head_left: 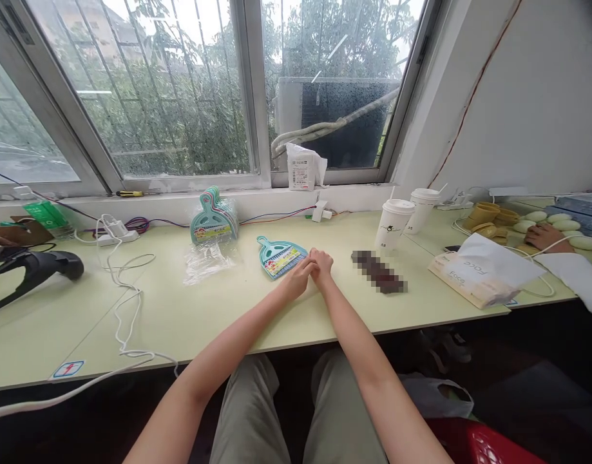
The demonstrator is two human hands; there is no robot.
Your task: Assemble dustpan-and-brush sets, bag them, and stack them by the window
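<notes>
Mostly, the view is filled by a pale yellow-green table (203,312), set under a wide window (180,96) through which bars and greenery are seen. With the two joined hands taken as the dial's centre and the window as twelve, a box (300,174) is placed at twelve on the sill, and two white cups (396,222) are stood at two. At three, a pixelated thing (380,272) is laid on the table, with a paper pack (477,274) farther out. Beyond it, between two and three, a co-worker's hand (542,237) is rested by some pale ovals (561,222). A white cable (131,322) is strewn toward eight and nine. At ten, a stack (209,219) of similar dustpans is stood in clear wrapping.

The dustpan (279,258) itself is laid flat between nine and ten, just beside the hands, its handle pointed up and leftward, toward ten. It is coloured teal, its broad end is ribbed, and a bright yellow label is borne across its middle. Its right edge is partly covered by the left hand (301,277), whose fingers are bent and brought against the right hand (321,263). The right fingers are curled inward. Whether anything is gripped by either hand cannot be told.
</notes>
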